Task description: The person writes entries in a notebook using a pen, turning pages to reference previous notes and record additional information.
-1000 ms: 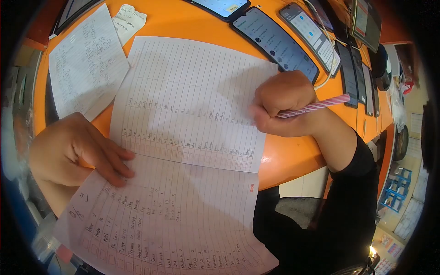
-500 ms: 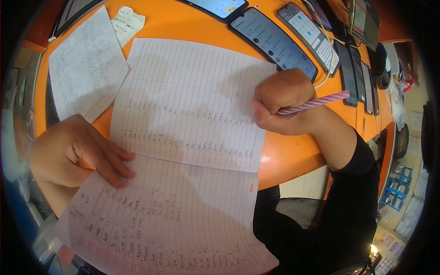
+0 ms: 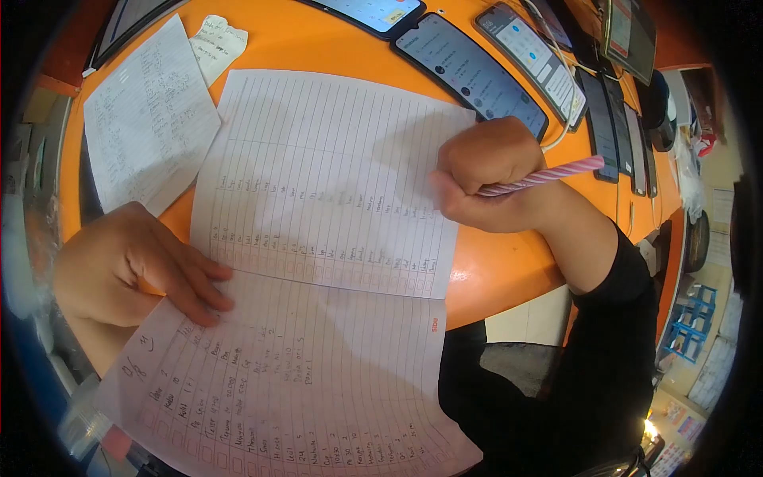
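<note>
An open lined notebook [image 3: 342,199] with handwritten lists lies across the orange desk, its lower page hanging toward my body. My right hand [image 3: 493,175] is closed around a pink and white striped pen [image 3: 548,176], over the notebook's right edge. The pen's tip is hidden behind my fingers. My left hand [image 3: 143,270] rests on the left side of the notebook near the fold, fingers stretched out over the paper.
Loose handwritten sheets [image 3: 147,119] lie at the left on the orange desk [image 3: 493,262]. Lit phones, one a large dark phone [image 3: 473,75] and another a smaller phone [image 3: 532,60], lie at the top right with a white cable. Farther right are several more phones and a blue rack [image 3: 691,324].
Both hands stay nearly where they were. My right hand and the pen have shifted very slightly left. The whole view has moved a little.
</note>
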The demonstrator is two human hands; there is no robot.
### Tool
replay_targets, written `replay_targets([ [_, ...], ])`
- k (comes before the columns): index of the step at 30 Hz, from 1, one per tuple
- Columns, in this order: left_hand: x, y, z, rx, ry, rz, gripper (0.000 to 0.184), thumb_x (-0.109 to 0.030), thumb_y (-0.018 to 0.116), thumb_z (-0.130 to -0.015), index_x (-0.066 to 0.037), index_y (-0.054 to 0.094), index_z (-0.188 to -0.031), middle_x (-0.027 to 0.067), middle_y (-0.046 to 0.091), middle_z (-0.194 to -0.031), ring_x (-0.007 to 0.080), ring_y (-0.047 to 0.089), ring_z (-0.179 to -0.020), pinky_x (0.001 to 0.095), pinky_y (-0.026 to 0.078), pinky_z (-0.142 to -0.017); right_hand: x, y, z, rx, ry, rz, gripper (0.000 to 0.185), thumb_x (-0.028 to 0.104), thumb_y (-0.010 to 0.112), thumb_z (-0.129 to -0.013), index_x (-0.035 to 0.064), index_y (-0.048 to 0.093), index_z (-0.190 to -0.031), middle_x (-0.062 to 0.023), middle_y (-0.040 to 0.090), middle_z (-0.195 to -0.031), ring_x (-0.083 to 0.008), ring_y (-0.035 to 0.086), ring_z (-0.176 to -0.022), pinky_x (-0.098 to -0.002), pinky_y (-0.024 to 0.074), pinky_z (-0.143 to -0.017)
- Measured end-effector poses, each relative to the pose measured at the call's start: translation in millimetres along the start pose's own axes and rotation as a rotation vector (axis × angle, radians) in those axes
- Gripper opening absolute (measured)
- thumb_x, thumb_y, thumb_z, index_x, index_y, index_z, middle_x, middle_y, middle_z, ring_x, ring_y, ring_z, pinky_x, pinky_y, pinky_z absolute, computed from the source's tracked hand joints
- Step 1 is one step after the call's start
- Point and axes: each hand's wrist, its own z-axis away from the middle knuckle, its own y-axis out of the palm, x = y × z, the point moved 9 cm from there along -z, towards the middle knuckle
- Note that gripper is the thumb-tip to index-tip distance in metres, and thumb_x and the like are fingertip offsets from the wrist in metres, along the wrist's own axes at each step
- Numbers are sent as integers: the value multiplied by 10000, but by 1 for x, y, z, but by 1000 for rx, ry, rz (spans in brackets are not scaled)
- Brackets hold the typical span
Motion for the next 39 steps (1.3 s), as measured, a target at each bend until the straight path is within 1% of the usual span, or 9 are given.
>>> replay_targets([
  [9,0,0,0,21,-12,-23,142,-32,773,-759,-53,769,-899,135,729,-959,212,714,-930,308,513,-944,3,-2,0,-15,-48,53,396,-13,675,-773,87,358,-558,-56,442,-522,-211,451,-411,-294,322,-415],
  [15,16,-14,3,-144,-67,105,131,-95,741,-814,-2,749,-906,134,732,-940,227,720,-858,298,537,-861,-24,-11,7,-191,187,-375,388,-38,650,-775,69,347,-557,-55,493,-527,-168,486,-411,-288,331,-408],
  [18,4,-23,-1,-289,-200,38,203,-94,724,-836,33,709,-993,128,727,-940,197,708,-792,276,531,-768,-4,-11,5,-100,47,-46,414,-11,653,-797,58,314,-571,-8,385,-511,-105,399,-438,-268,315,-439],
  [19,6,-26,-1,-365,-236,99,217,-90,719,-842,36,698,-1017,126,725,-947,189,705,-788,275,530,-760,-11,-11,7,-47,75,-42,326,1,686,-785,44,431,-586,-9,473,-556,-104,478,-499,-242,383,-480],
  [22,19,-34,5,-484,-283,168,267,-110,700,-867,32,669,-1090,119,718,-978,163,696,-774,263,535,-710,-51,3,11,-24,232,-369,167,14,723,-759,17,580,-673,-41,580,-646,-132,558,-583,-232,449,-550],
  [23,20,-36,6,-496,-308,171,263,-116,697,-871,28,671,-1090,118,719,-979,159,696,-774,260,536,-697,-63,9,20,-66,398,-626,151,50,758,-736,-12,653,-825,-98,649,-769,-189,601,-649,-264,481,-614],
  [28,23,-38,4,-487,-300,155,262,-134,683,-883,6,675,-1104,111,721,-994,149,698,-777,249,542,-662,-40,-4,17,-70,223,-383,264,94,795,-704,-17,643,-889,-131,667,-903,-231,629,-738,-310,502,-689],
  [34,26,-39,6,-507,-326,182,266,-129,686,-879,-3,675,-1113,112,721,-1004,158,705,-765,248,550,-649,-30,-6,16,-60,168,-336,308,107,818,-684,-13,642,-907,-146,657,-1001,-237,633,-827,-322,503,-739],
  [39,26,-38,6,-524,-338,204,263,-127,697,-869,13,680,-1091,109,723,-997,162,707,-777,255,556,-671,-30,2,15,89,46,-201,228,95,767,-737,32,547,-740,-90,576,-773,-194,556,-651,-307,435,-596],
])
